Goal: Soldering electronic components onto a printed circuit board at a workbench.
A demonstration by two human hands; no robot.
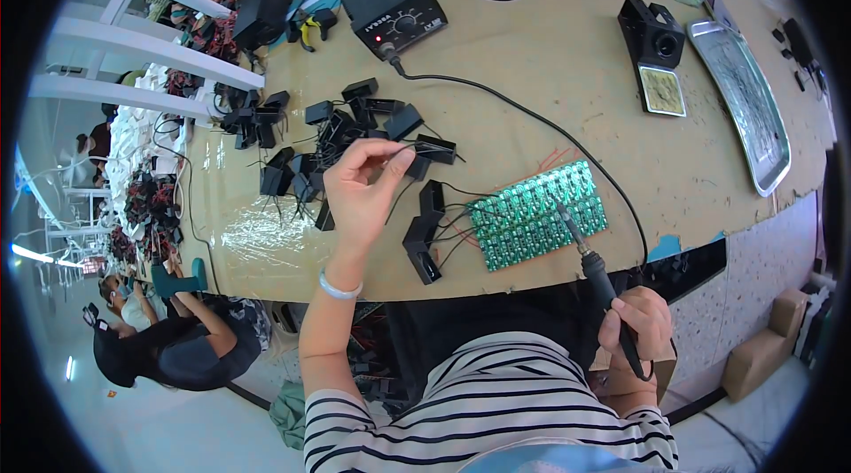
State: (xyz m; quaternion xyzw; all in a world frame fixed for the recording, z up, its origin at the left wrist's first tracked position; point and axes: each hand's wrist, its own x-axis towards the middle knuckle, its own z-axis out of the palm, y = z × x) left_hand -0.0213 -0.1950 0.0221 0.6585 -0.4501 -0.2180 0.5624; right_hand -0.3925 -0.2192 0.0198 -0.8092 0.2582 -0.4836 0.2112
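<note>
Though tilted, iron (599, 279) between right fingers (651, 309).

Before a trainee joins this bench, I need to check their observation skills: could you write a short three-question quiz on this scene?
1. Which hand holds the soldering iron?
2. True or false: the metal tray lies to the right of the green circuit-board panel.
3. The lit indicator on the soldering station is:
a) green
b) red
c) blue

Key:
1. The right hand.
2. True.
3. b
</note>
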